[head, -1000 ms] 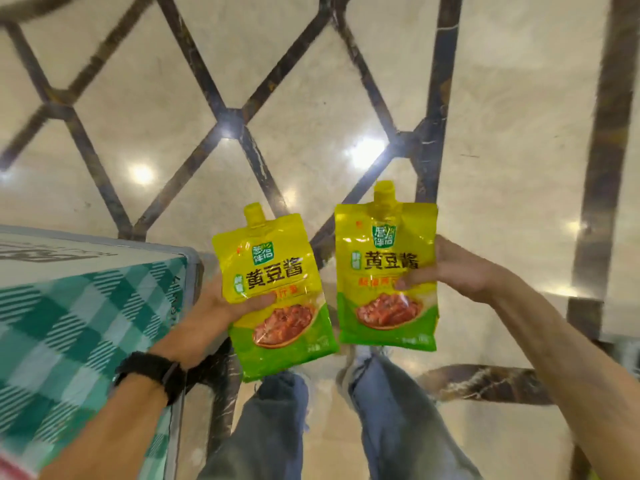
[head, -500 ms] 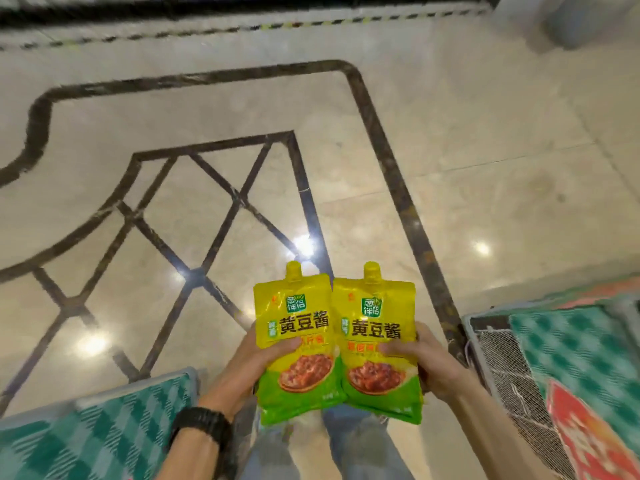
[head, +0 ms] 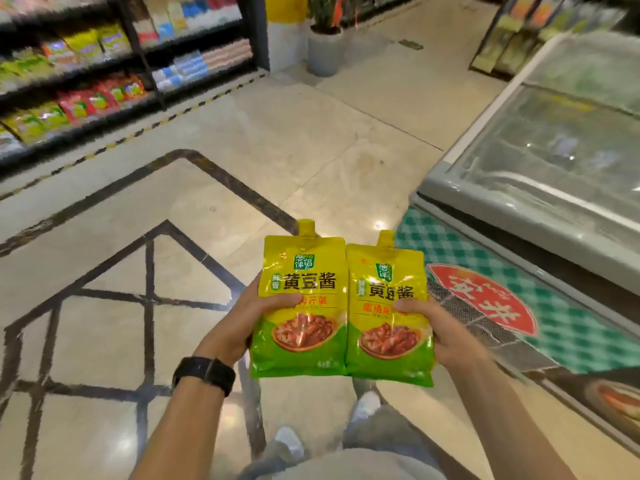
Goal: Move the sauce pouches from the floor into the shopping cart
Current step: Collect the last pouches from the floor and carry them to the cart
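Observation:
Two yellow-and-green sauce pouches with spouts are held side by side at waist height over the floor. My left hand [head: 242,317] grips the left pouch [head: 303,327], thumb across its front. My right hand [head: 438,332] grips the right pouch [head: 388,344] the same way. The pouches touch along their inner edges. To the right, behind the right pouch, lies a green-checked panel with a red sign [head: 481,299] and a strip of mesh [head: 460,313]; whether it belongs to the cart I cannot tell.
A chest freezer [head: 540,150] with glass lids stands at the right. Stocked shelves [head: 86,81] line the far left. A potted plant [head: 323,46] stands at the back. My feet [head: 367,407] are on the patterned marble floor [head: 138,271] below.
The view has swung up and to the right, bringing the shelves and freezer into sight. The two pouches came together and stay gripped in both hands.

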The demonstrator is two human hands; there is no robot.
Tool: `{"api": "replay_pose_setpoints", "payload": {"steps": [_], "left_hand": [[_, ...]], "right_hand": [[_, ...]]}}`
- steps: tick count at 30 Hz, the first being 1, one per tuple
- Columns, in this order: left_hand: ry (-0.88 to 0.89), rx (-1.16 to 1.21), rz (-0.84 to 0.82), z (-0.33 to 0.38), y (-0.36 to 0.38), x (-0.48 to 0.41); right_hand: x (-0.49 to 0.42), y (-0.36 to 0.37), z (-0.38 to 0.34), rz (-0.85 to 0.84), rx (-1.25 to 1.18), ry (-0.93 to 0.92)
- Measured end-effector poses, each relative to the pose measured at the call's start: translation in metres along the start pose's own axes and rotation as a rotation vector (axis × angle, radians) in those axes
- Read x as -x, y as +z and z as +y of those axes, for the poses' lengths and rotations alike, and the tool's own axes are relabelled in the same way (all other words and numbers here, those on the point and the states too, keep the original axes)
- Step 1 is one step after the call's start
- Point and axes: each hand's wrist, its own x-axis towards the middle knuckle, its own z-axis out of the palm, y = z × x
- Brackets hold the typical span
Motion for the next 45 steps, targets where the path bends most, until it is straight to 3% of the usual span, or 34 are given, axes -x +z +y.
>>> {"api": "replay_pose_setpoints", "payload": {"steps": [9, 22, 34, 37, 45], "left_hand": [[-0.118, -0.159, -0.287, -0.017, 0.155, -0.035], [-0.293, -0.560, -0.666, -0.100, 0.490, -0.062], [-0.464, -0.701, -1.068, -0.204, 0.774, -0.105], [-0.575, -0.689, -1.201, -0.236, 0.846, -0.117], [-0.657, -0.807, -1.460, -0.326, 1.024, -0.085]], "right_hand": [[0.111, -0.131, 0.021, 0.295, -0.157, -0.165], [0.302, -0.361, 0.082, 0.534, -0.594, -0.465], [0.431, -0.517, 0.098, 0.944, -0.865, -0.610], [0.454, -0.550, 0.100, 1.077, -0.918, -0.638], [0.539, -0.619, 0.129, 1.340, -1.114, -0.742]]}}
